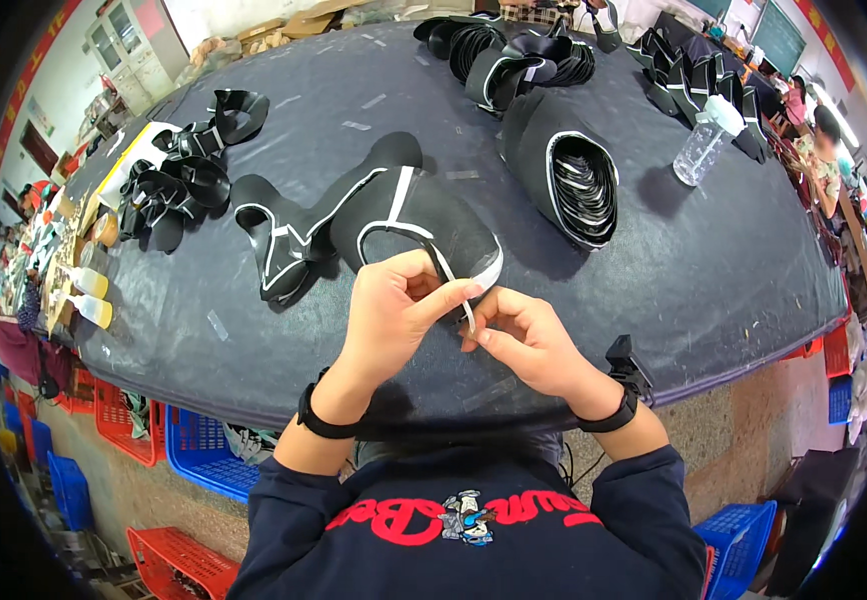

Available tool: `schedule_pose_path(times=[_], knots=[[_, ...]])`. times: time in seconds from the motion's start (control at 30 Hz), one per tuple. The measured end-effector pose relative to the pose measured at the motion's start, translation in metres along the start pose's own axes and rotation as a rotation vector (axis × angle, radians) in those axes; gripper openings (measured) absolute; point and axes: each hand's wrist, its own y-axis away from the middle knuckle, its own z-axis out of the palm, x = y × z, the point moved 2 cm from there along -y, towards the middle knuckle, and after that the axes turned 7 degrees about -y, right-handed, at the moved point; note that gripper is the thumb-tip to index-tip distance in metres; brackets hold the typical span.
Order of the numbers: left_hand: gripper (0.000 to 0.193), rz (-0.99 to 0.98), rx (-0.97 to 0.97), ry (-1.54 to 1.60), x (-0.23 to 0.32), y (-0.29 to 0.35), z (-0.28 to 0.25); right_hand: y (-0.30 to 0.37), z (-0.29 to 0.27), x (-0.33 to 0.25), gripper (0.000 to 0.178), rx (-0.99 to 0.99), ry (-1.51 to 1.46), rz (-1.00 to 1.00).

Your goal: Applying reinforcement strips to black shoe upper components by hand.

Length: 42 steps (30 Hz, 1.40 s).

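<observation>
A black shoe upper with white tape along its seams and edges lies on the table's near part, in front of me. My left hand is closed on its near edge, thumb and fingers pinching beside a narrow white tape strip. Close by on the right, my right hand is closed too, thumb and forefinger pinched at the strip's lower end. The fingers partly hide the edge between them. Touching the held piece on its left is another black upper with white tape.
A nested stack of black uppers lies to the right, near a clear bottle. More uppers lie at left and at the far side. Bottles of yellowish liquid stand at the left edge. Crates sit below the table; people work nearby.
</observation>
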Motion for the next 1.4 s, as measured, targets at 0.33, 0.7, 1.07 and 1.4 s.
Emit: schedule_pose_path(times=[0.33,0.7,1.07,1.4], knots=[[0.024,0.029,0.192,0.115,-0.009,0.002,-0.001,-0.011,0.005,-0.020,0.008,0.025,0.090,-0.147],[0.054,-0.107,-0.256,0.873,0.020,0.011,-0.018,-0.018,0.003,-0.059,0.036,0.057,0.658,-0.568],[0.055,-0.005,-0.102,0.428,0.024,0.012,-0.017,-0.014,0.003,-0.059,0.032,-0.069,1.081,-0.918],[0.030,-0.151,-0.284,0.472,0.020,0.016,-0.026,-0.015,0.003,-0.056,0.027,-0.083,1.065,-0.967]])
